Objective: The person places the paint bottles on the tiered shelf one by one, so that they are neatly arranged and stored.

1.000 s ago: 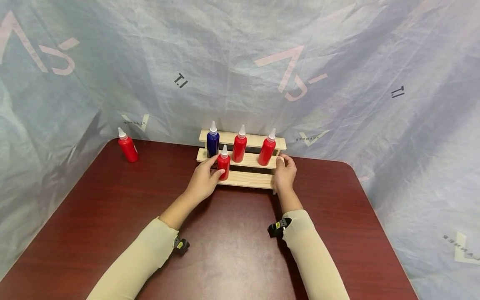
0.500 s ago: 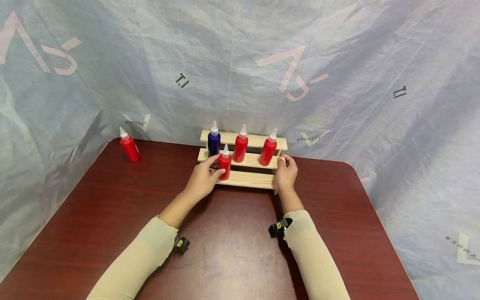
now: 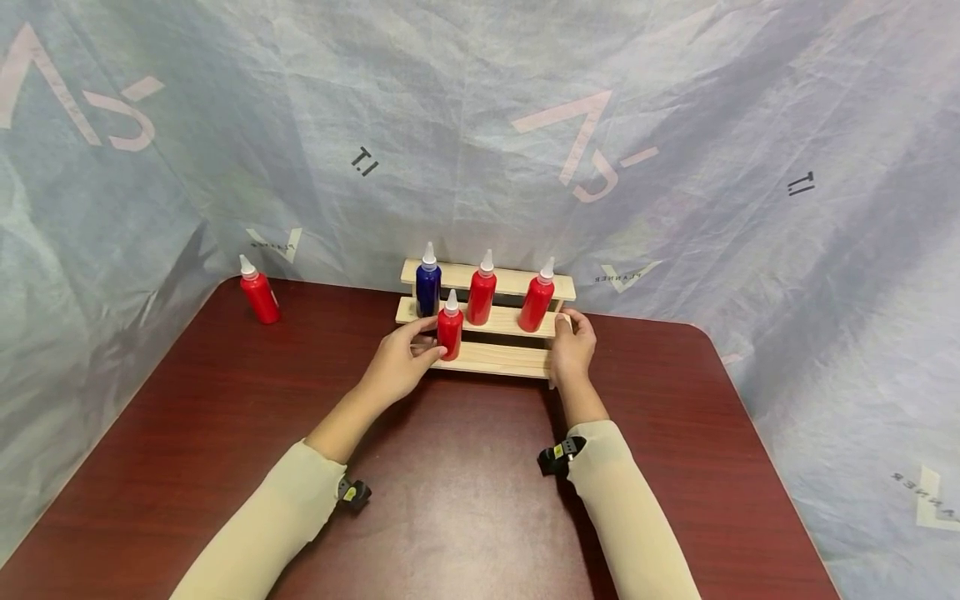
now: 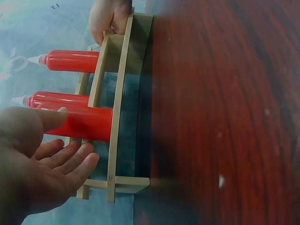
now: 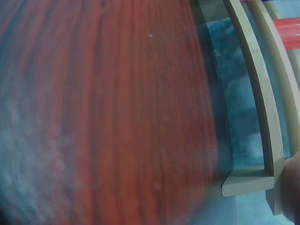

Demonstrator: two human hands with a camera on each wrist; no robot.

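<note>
A tiered wooden rack [image 3: 498, 358] stands at the back of the table. On its lowest shelf a red squeeze bottle [image 3: 450, 332] with a white nozzle stands upright. My left hand [image 3: 396, 365] is around that bottle's left side, thumb in front. In the left wrist view its fingers [image 4: 75, 164] are spread and loosely bent, with a gap between them and the bottle. My right hand [image 3: 572, 348] grips the rack's right end. The middle shelf bears a blue bottle [image 3: 428, 287] at left and two red bottles, one central [image 3: 481, 298], one right [image 3: 536, 303].
Another red bottle [image 3: 260, 297] stands alone at the table's back left corner. Grey printed sheeting [image 3: 465, 150] hangs right behind the table [image 3: 465, 500] and along its sides. The rack's top shelf [image 3: 513, 281] runs behind the bottles.
My left hand has loosened from the front red bottle and drawn slightly left and back. The bottle stays on the lowest shelf; my right hand keeps its hold on the rack.
</note>
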